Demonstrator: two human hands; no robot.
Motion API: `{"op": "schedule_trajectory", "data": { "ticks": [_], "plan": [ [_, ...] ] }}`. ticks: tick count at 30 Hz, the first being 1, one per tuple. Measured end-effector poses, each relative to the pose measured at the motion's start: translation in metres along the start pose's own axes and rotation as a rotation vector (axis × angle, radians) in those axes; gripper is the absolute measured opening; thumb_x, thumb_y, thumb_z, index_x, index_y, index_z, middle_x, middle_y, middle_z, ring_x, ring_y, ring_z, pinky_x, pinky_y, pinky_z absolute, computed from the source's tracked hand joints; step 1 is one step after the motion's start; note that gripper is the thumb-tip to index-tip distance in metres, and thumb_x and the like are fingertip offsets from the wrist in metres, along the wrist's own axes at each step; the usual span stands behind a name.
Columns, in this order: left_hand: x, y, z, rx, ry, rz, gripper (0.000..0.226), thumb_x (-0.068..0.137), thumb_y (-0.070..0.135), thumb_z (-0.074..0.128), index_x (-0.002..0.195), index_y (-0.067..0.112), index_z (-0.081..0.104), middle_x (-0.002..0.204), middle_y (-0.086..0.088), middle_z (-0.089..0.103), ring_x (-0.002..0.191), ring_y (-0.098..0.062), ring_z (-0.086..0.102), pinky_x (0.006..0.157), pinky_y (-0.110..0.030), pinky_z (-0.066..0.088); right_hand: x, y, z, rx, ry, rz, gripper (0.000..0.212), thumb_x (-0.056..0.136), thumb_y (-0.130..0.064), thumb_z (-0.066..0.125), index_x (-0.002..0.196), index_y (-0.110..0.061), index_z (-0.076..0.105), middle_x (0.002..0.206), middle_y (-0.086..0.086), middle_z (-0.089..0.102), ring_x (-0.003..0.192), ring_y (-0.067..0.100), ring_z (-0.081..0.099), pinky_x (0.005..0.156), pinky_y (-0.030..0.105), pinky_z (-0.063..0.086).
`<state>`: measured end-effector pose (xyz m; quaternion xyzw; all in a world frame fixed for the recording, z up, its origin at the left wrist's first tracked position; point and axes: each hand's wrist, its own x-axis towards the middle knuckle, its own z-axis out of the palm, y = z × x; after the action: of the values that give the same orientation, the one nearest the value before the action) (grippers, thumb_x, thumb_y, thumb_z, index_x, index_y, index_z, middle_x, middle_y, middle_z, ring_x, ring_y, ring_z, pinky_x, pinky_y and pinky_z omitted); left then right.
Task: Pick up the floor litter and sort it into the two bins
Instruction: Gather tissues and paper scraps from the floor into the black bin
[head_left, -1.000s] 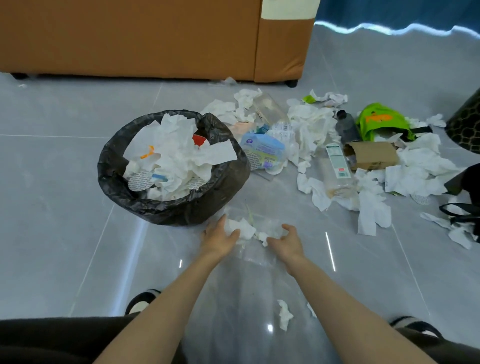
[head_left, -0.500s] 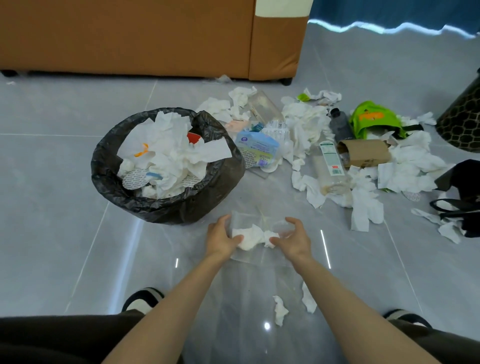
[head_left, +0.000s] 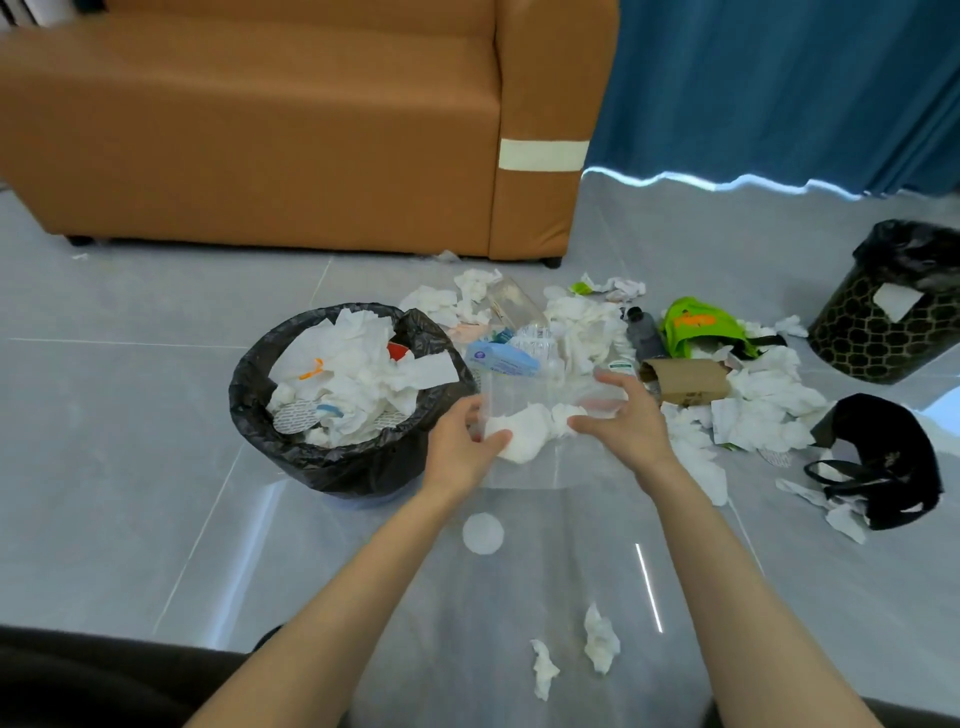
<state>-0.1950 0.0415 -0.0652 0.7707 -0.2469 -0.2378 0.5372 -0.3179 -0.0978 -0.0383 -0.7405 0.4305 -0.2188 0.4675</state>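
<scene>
Head view: left hand (head_left: 462, 449) and right hand (head_left: 626, 423) hold a clear plastic bag (head_left: 545, 389) between them, each gripping one edge with curled fingers and thumb; a white tissue wad (head_left: 524, 439) lies on it, touching the left thumb, its long axis running left to right between the thumbs; the black-lined bin (head_left: 249, 384) stands just left of the left hand, the nearer one; the patterned bin (head_left: 862, 343) sits far right, well apart; tipping leftward looks the shorter move.
</scene>
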Motion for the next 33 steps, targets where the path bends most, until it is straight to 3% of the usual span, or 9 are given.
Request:
{"op": "schedule_trajectory", "data": {
  "ticks": [6,10,16,19,21,24,28,30,33],
  "plan": [
    [0.007,0.034,-0.061,-0.082,0.176,0.081,0.050,0.080,0.008,0.071,0.126,0.012,0.053,0.111,-0.002,0.058,0.092,-0.015,0.057,0.076,-0.022,0.045,0.007,-0.073,0.021,-0.027,-0.086,-0.142,0.059,0.071,-0.013,0.079,0.125,-0.017,0.053,0.124,0.000,0.053,0.103,0.011,0.046,0.080,0.023,0.037],
    [0.013,0.032,-0.110,-0.084,0.318,0.097,0.048,0.079,0.005,0.071,0.124,0.010,0.055,0.112,-0.004,0.059,0.090,-0.012,0.056,0.069,-0.012,0.046,0.008,-0.112,0.065,-0.072,-0.191,-0.248,0.058,0.074,-0.013,0.077,0.126,-0.018,0.052,0.126,-0.004,0.051,0.102,0.009,0.044,0.081,0.019,0.036],
    [0.022,0.003,-0.160,-0.068,0.471,0.076,0.052,0.079,0.007,0.070,0.127,0.016,0.053,0.118,-0.005,0.063,0.083,-0.019,0.063,0.079,-0.031,0.051,0.006,-0.138,0.138,-0.122,-0.279,-0.364,0.063,0.077,-0.013,0.073,0.133,-0.017,0.045,0.128,0.001,0.051,0.110,0.017,0.049,0.085,0.026,0.040],
    [0.026,-0.017,-0.167,0.036,0.426,0.075,0.067,0.082,0.009,0.067,0.142,0.016,0.038,0.136,-0.006,0.052,0.110,-0.024,0.058,0.095,-0.036,0.047,0.004,-0.131,0.165,-0.145,-0.358,-0.364,0.072,0.077,-0.014,0.072,0.140,-0.017,0.037,0.131,0.005,0.047,0.116,0.021,0.048,0.100,0.034,0.041],
    [0.028,-0.030,-0.167,0.209,0.370,0.076,0.077,0.085,0.014,0.064,0.149,0.014,0.021,0.151,-0.004,0.032,0.137,-0.021,0.033,0.112,-0.036,0.030,0.002,-0.121,0.174,-0.230,-0.384,-0.385,0.071,0.081,-0.015,0.068,0.143,-0.016,0.032,0.144,0.008,0.035,0.134,0.022,0.034,0.108,0.031,0.029],
    [0.030,-0.042,-0.164,0.477,0.346,0.079,0.073,0.091,0.021,0.057,0.150,0.014,0.014,0.157,-0.007,0.014,0.146,-0.018,0.010,0.116,-0.032,0.015,0.003,-0.106,0.179,-0.356,-0.351,-0.446,0.061,0.088,-0.014,0.059,0.144,-0.013,0.033,0.155,0.007,0.019,0.144,0.021,0.017,0.113,0.028,0.019],
    [0.031,-0.045,-0.155,0.648,0.157,0.069,0.052,0.095,0.025,0.050,0.143,0.013,0.035,0.153,-0.010,0.027,0.140,-0.025,0.027,0.112,-0.033,0.024,0.005,-0.094,0.181,-0.480,-0.414,-0.466,0.056,0.094,-0.016,0.050,0.146,-0.011,0.030,0.159,0.004,0.008,0.146,0.020,0.011,0.115,0.029,0.016],
    [0.031,-0.045,-0.150,0.782,0.054,0.028,0.042,0.097,0.026,0.043,0.137,0.012,0.043,0.147,-0.008,0.038,0.133,-0.027,0.034,0.111,-0.037,0.027,0.005,-0.091,0.182,-0.630,-0.471,-0.443,0.054,0.098,-0.023,0.041,0.148,-0.012,0.024,0.155,0.009,0.025,0.143,0.022,0.022,0.117,0.036,0.014],
    [0.028,-0.045,-0.147,1.009,-0.003,-0.073,0.031,0.099,0.026,0.031,0.114,0.014,0.055,0.122,-0.005,0.057,0.125,-0.024,0.040,0.116,-0.049,0.005,0.003,-0.086,0.181,-0.875,-0.514,-0.412,0.049,0.101,-0.029,0.025,0.148,-0.015,0.021,0.134,0.013,0.052,0.131,0.028,0.041,0.117,0.050,0.000]
  ]
}}
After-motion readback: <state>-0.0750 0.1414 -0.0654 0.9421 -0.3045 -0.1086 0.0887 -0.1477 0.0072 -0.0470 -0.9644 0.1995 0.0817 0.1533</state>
